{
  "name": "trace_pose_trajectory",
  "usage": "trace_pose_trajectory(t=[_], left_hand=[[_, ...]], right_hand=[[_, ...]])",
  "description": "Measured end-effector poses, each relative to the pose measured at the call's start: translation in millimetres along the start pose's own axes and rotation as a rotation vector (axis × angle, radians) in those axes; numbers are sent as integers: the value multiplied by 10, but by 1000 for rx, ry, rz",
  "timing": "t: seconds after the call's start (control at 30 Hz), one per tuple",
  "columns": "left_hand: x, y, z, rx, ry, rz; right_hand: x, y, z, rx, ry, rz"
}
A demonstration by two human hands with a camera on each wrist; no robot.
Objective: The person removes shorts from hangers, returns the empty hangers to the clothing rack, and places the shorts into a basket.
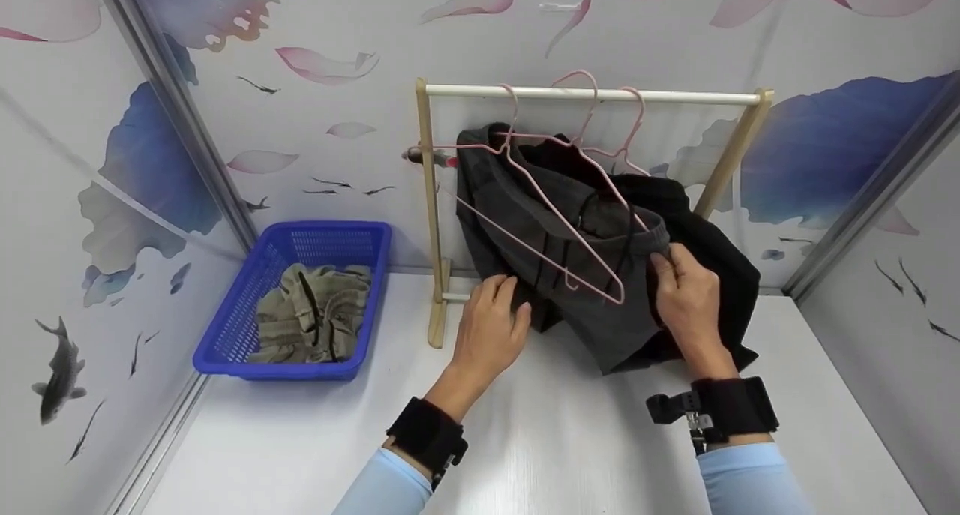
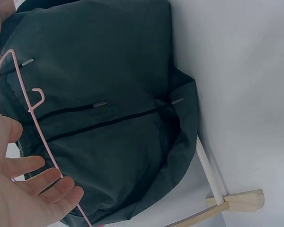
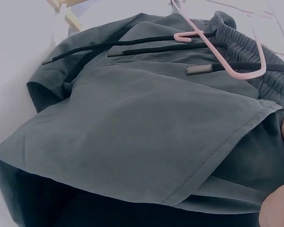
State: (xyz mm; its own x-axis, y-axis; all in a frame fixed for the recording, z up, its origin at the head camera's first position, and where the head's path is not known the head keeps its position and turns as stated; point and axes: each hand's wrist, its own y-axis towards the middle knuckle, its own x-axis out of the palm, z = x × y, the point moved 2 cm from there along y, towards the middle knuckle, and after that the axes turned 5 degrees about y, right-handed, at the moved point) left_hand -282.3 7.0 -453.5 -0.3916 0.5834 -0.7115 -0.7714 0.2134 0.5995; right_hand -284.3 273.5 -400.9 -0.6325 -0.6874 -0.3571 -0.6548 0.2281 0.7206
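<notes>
Dark grey shorts (image 1: 607,312) with an elastic waist and black drawstrings hang at the rack. My right hand (image 1: 686,294) pinches their waistband at the right end, thumb in front. My left hand (image 1: 487,324) is at the lower left of the shorts; in the left wrist view its fingers (image 2: 59,189) are spread loosely beside the hanger wire and hold nothing. A pink wire hanger (image 1: 562,223) hooks over the rack's bar, its right corner and lower wire lying across the front of the shorts. Another pink hanger (image 1: 611,189) reaches down into the waist opening.
The rack has a white bar (image 1: 690,97) and wooden legs (image 1: 429,200). Behind the shorts hangs a black garment (image 1: 724,267), near a third pink hanger (image 1: 637,118). At left stands a blue basket (image 1: 217,350) with a crumpled khaki garment (image 1: 307,320). Patterned panels enclose the white table (image 1: 525,440).
</notes>
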Motion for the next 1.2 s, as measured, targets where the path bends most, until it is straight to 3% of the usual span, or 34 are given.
trace_pose_trajectory(t=[0.43,1.2], left_hand=[[-14,-27,-45,-17,13,-21],[-38,-213,-144,-59,-5,-35]], right_hand=[[-51,-58,58,13,14,11],[-69,-359,247,12,52,5]])
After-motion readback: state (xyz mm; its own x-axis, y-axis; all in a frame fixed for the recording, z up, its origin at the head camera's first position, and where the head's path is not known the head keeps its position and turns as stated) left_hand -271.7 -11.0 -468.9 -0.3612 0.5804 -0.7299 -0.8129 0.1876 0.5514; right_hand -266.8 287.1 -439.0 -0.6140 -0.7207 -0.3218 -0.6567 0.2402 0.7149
